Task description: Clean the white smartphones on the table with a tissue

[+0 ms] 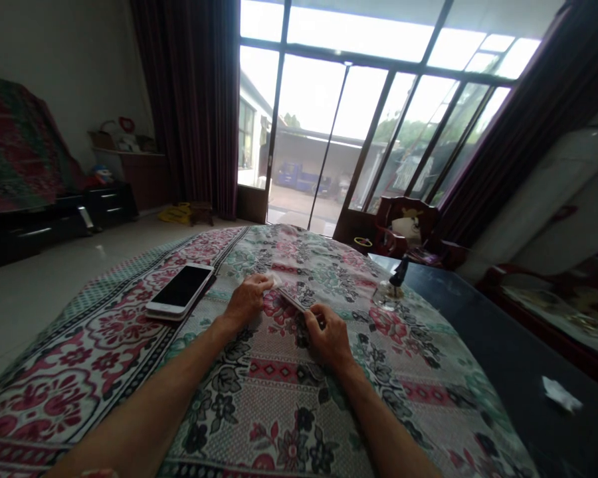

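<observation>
Slim pale stick (292,300) lies between the two hands, just above the patterned cloth (289,415); its near end is hidden in the right hand (329,335), whose thumb and fingers are closed on it. The left hand (249,299) pinches a white scrap (274,279) beside the stick's far end; whether scrap and stick touch is hard to make out, and the fingers cover part of the scrap. Both forearms are cut off at the lower edge.

To the right of the grip and farther off stands a clear container (385,296) with a dark upright piece (399,273) at it; whether that is its cap, and what the container holds, I cannot tell. Left of the left hand lies a white phone (182,291), a dark edge showing beneath.
</observation>
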Demonstrator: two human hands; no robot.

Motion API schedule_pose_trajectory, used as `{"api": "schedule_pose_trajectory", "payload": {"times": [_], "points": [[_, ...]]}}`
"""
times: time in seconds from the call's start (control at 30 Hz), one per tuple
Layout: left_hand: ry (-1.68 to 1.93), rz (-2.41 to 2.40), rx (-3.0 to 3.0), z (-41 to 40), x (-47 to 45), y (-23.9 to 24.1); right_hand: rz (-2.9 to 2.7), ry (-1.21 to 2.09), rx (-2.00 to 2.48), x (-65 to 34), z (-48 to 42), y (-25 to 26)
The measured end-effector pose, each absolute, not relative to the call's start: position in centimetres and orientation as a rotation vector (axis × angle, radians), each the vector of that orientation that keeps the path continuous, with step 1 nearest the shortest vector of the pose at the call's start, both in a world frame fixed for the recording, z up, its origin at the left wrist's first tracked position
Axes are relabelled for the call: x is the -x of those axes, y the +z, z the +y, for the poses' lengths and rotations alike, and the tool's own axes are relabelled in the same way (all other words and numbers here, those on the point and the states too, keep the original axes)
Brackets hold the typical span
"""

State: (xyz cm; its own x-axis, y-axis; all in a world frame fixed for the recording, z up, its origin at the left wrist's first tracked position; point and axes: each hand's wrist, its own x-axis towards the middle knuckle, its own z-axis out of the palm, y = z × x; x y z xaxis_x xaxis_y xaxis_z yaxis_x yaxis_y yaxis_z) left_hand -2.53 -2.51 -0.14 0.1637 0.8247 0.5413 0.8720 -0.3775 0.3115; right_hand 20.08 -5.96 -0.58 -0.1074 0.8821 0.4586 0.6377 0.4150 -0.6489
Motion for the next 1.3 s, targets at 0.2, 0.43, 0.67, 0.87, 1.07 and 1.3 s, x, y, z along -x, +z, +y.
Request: {"api": "schedule_pose_trajectory", "payload": {"times": [0.2,0.43,0.67,0.87,1.07,1.3], "points": [[-1.092,-1.629,2.352,-2.7,1.5,-0.4,-1.820,0.350,1.279,-20.4,-6.0,-0.4],[-1.078,-1.627,2.336,-3.0,1.2,-0.2,-1.765,0.296,1.276,-20.4,-5.8,-1.0],[-0.916,-1.534,2.372,-3.4,0.2,-0.4,-1.771,0.262,1.254,-20.2,-5.6,-1.5],[-0.954,-1.623,2.302,-3.4,0.3,-1.0,-1.735,0.327,1.297,-20.1,-5.6,-1.2],[-0.937,-1.418,2.420,-4.7,-3.1,-0.3,-1.608,0.496,1.389,-20.3,-5.4,-0.3],[-0.887,-1.652,2.302,-2.9,0.0,-0.2,-1.603,0.502,1.384,-20.1,-5.6,-0.2]]}}
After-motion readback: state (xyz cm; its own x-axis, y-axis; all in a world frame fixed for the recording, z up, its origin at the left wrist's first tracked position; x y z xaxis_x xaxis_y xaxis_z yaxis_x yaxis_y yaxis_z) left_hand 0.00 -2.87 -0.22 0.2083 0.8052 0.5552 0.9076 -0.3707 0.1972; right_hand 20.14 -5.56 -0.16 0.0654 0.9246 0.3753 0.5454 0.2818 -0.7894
